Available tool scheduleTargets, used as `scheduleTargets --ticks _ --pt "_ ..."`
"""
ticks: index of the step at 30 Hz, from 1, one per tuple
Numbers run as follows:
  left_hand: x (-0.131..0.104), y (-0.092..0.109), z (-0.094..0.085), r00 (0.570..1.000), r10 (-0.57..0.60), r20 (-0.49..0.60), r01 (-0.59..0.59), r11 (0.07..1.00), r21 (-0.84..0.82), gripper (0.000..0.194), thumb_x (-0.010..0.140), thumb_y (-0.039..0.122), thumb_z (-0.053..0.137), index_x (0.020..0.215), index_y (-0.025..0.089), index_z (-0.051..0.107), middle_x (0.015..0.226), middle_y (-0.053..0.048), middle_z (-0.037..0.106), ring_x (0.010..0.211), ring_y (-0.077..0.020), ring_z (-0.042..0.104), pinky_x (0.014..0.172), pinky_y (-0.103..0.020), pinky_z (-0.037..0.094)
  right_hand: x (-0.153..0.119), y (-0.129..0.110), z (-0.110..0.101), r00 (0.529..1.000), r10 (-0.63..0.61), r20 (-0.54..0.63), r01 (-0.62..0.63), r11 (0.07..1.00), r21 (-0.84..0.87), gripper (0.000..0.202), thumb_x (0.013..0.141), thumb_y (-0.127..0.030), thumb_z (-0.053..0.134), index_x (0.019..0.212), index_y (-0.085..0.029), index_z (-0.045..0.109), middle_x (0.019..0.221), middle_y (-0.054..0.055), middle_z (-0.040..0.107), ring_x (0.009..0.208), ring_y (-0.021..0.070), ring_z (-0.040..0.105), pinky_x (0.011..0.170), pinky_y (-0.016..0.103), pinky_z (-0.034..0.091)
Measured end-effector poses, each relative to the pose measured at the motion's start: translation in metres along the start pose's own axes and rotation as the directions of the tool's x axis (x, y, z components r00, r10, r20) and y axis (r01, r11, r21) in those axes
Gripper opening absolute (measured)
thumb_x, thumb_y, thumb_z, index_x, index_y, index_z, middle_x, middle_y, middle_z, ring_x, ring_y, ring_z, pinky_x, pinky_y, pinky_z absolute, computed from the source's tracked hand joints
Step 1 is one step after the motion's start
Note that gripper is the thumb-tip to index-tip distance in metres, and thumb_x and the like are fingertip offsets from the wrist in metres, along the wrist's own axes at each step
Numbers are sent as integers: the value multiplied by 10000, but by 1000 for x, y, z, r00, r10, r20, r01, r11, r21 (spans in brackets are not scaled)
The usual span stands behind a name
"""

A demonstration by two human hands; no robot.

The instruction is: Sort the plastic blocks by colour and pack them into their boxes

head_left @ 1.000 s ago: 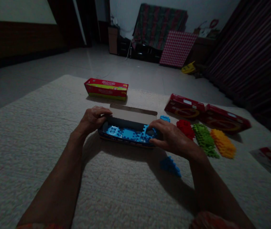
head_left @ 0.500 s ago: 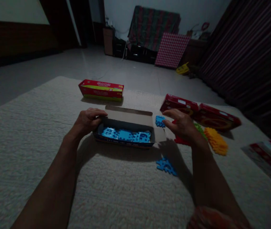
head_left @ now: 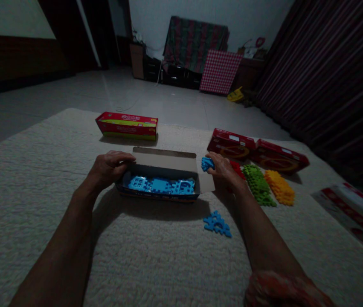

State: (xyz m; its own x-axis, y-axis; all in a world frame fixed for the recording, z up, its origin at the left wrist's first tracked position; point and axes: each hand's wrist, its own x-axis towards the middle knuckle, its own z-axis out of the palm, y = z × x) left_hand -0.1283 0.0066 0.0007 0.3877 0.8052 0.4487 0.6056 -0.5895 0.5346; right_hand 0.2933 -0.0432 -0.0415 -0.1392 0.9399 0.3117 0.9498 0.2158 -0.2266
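An open cardboard box [head_left: 165, 161] lies lengthwise in front of me, its lid folded back and its right end flap out. Blue interlocking plastic pieces [head_left: 162, 185] lie in a row inside it. My left hand [head_left: 109, 167] grips the box's left end, thumb over the edge. Just beyond the right flap, my right hand [head_left: 223, 167] pinches a small stack of blue interlocking pieces [head_left: 207, 164] between thumb and fingers. A loose triangular blue piece [head_left: 218, 224] lies on the mat nearer to me.
Right of my right hand lie red pieces [head_left: 237, 169], green pieces [head_left: 258, 186] and yellow pieces [head_left: 280, 187]. Two dark red boxes [head_left: 232, 145] stand behind them. A red and green box [head_left: 126, 126] sits at the mat's far left. Printed packaging [head_left: 354, 209] lies far right.
My right hand has closed around the stack of blue pieces, which now sits tilted in the fingers. My left hand stays on the box. The whole view has shifted slightly.
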Motion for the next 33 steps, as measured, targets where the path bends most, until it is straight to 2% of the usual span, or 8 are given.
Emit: scheduleTargets --ticks 8,13,18,23,26,29,33 --pt "1 0 1 1000 2 -23 -2 1000 -5 218 773 314 597 864 285 793 973 -33 787 917 -234 709 865 -371 584 -1 -6 -2 996 61 57 -58 997 -57 282 830 -147 530 1086 -188 643 1191 128 681 1106 292 568 962 460 424" --pt "1 0 1 1000 4 -15 -3 1000 11 230 757 303 591 867 276 792 971 -26 787 911 -236 711 872 -373 581 -1 -4 3 998 58 29 -56 996 -69 191 854 -166 538 998 -194 661 1132 130 702 1069 280 578 952 440 425" --pt "0 0 1 1000 14 -17 -14 1000 -2 237 773 275 585 880 269 796 989 -40 786 927 -233 711 880 -375 578 -1 1 -2 1000 23 12 -22 999 -24 231 831 -196 569 1034 -180 679 1129 120 698 1066 269 598 967 432 446" --pt "0 0 1 999 19 -30 -19 1000 -5 230 786 254 597 897 261 798 997 -42 785 951 -233 713 900 -378 575 5 -1 -24 997 45 -57 -45 999 3 322 786 -237 614 1095 -181 684 1153 147 696 1063 309 646 936 481 508" --pt "0 1 1 1000 9 -30 -9 1000 -7 221 777 224 613 890 253 800 987 -47 787 941 -226 715 899 -376 573 6 -19 -44 992 -23 -124 27 999 37 290 799 -280 634 1072 -199 689 1121 143 711 1060 323 661 921 511 524" --pt "0 1 2 999 -4 -37 4 1000 -6 245 757 169 605 881 241 803 977 -49 788 932 -214 714 879 -362 576 1 -54 -67 977 -102 -187 124 986 111 311 859 -359 622 1127 -210 676 1145 132 708 1052 310 669 913 499 532" --pt "0 1 5 998 -2 -61 1 1000 -20 258 740 140 606 876 226 807 965 -53 790 923 -202 714 890 -359 569 -8 -105 -82 973 -181 -146 214 942 257 309 881 -356 629 1163 -231 653 1183 109 697 1079 289 663 938 476 532"
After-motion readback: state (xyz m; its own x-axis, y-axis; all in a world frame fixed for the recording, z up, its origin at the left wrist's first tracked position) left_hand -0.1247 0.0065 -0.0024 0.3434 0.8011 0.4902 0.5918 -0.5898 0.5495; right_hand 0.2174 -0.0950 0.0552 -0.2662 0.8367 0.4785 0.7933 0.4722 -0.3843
